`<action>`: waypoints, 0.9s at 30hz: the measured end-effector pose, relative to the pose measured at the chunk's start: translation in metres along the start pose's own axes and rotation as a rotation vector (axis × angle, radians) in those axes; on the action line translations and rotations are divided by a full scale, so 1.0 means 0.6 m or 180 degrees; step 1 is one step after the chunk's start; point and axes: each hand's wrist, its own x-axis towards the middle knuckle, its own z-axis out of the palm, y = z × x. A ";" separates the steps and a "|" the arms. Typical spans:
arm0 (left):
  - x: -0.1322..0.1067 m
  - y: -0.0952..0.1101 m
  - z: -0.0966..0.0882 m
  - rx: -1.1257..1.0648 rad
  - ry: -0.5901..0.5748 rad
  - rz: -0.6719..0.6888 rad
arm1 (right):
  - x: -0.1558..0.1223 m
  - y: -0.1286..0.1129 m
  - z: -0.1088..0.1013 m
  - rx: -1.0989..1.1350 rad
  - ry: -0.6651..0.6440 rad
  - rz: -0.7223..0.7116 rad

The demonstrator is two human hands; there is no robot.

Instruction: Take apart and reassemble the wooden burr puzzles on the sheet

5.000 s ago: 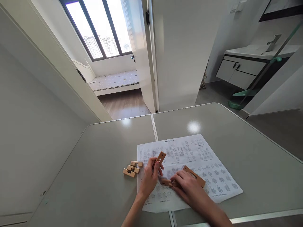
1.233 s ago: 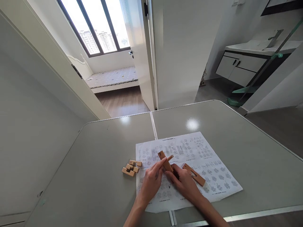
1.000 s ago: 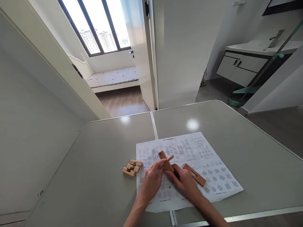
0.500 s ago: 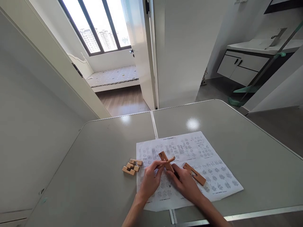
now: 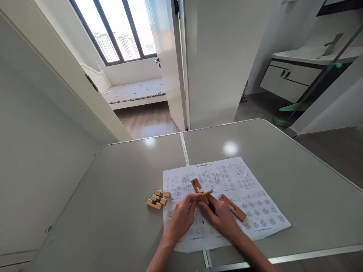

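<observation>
I see printed sheet (image 5: 255,196) flat on grey table (image 5: 119,189). Left hand (image 5: 181,219) and right hand (image 5: 222,221) meet over it, fingers pinching two crossed wooden pieces (image 5: 199,190) just above paper. Slotted wooden bar (image 5: 233,207) lies on sheet, just right of right hand. Small pile of wooden blocks (image 5: 157,199) on bare table, beside sheet's left edge. Window (image 5: 121,30) and sink cabinet (image 5: 286,81) far behind.
</observation>
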 end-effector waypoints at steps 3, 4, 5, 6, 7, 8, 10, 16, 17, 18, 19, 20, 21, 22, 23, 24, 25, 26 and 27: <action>-0.001 -0.001 0.002 0.0168 0.0062 0.0013 | -0.001 0.002 0.001 -0.0012 0.0037 -0.0040; -0.001 -0.001 0.002 0.0222 0.0104 0.0059 | -0.001 0.003 0.002 -0.0008 0.0048 -0.0045; -0.001 -0.002 0.003 0.0278 0.0147 0.0122 | 0.000 0.003 0.002 -0.0006 0.0055 -0.0043; -0.001 -0.002 0.004 0.0326 0.0182 0.0190 | 0.000 0.004 0.003 -0.0008 0.0059 -0.0033; -0.001 -0.003 0.005 0.0361 0.0212 0.0249 | 0.000 0.004 0.003 -0.0015 0.0067 -0.0023; -0.001 -0.003 0.006 0.0377 0.0233 0.0288 | 0.001 0.004 0.003 -0.0023 0.0067 -0.0013; -0.001 -0.005 0.007 0.0350 0.0240 0.0295 | 0.002 0.005 0.004 -0.0037 0.0065 -0.0009; -0.003 -0.011 0.010 0.0304 0.0207 0.0206 | 0.002 0.004 0.004 -0.0006 0.0023 0.0013; -0.003 -0.012 0.011 0.0313 0.0225 0.0195 | 0.002 0.004 0.004 -0.0001 0.0012 0.0014; -0.003 -0.014 0.011 0.0321 0.0249 0.0180 | 0.002 0.005 0.004 0.0003 0.0009 0.0017; -0.003 -0.015 0.012 0.0328 0.0267 0.0170 | 0.002 0.005 0.004 0.0005 0.0006 0.0018; -0.003 -0.016 0.012 0.0333 0.0278 0.0168 | 0.002 0.005 0.004 0.0009 0.0003 0.0022; -0.004 -0.016 0.013 0.0335 0.0281 0.0171 | 0.002 0.005 0.004 0.0015 0.0004 0.0025; -0.004 -0.016 0.013 0.0335 0.0280 0.0182 | 0.002 0.005 0.004 0.0026 0.0005 0.0026; -0.004 -0.015 0.013 0.0337 0.0286 0.0193 | 0.002 0.005 0.004 0.0040 0.0006 0.0027; -0.004 -0.014 0.013 0.0340 0.0290 0.0203 | 0.001 0.005 0.004 0.0055 -0.0005 0.0029; -0.004 -0.013 0.012 0.0345 0.0293 0.0214 | 0.001 0.005 0.004 0.0066 -0.0010 0.0032; -0.004 -0.012 0.012 0.0349 0.0297 0.0223 | 0.001 0.006 0.004 0.0068 -0.0013 0.0033; -0.005 -0.011 0.012 0.0350 0.0294 0.0229 | 0.001 0.006 0.005 0.0060 -0.0011 0.0032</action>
